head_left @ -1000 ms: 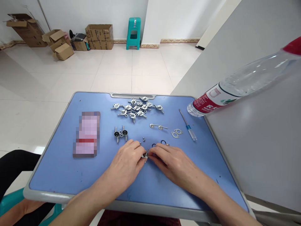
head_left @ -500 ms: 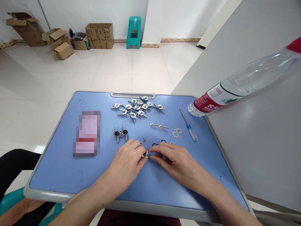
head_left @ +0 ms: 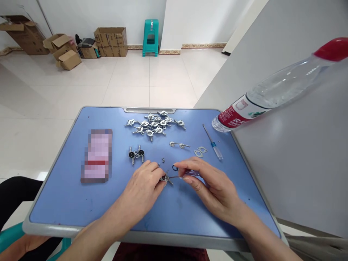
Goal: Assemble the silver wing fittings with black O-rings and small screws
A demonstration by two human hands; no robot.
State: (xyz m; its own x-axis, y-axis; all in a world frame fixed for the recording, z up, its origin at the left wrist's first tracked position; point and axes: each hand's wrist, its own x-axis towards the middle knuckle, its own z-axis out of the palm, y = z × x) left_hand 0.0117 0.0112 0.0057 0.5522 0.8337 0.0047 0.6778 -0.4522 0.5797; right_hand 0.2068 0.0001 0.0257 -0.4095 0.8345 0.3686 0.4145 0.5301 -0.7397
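Note:
My left hand (head_left: 145, 183) pinches a small metal valve (head_left: 166, 178) against the table, its stubs poking out past the fingertips. My right hand (head_left: 210, 185) is closed around a screwdriver (head_left: 193, 173) with a clear purplish handle, partly hidden by the fingers. Its thin shaft points left and reaches the valve. A black rubber ring (head_left: 174, 168) lies just beyond the right fingertips. Small screws (head_left: 163, 160) are beyond the left hand. Two valve bodies (head_left: 136, 154) with black discs lie farther left.
A pile of metal valves (head_left: 153, 125) lies at the back. Two lever pieces (head_left: 179, 145), flat oval plates (head_left: 200, 151) and a blue-handled screwdriver (head_left: 212, 142) lie to the right. A blurred phone-like object (head_left: 97, 156) is at left. A water bottle (head_left: 244, 108) stands at the right edge.
My right fingers have moved off the valve and now hold the screwdriver, its shaft brought to the valve. The left hand keeps its pinch. The whole view has shifted slightly.

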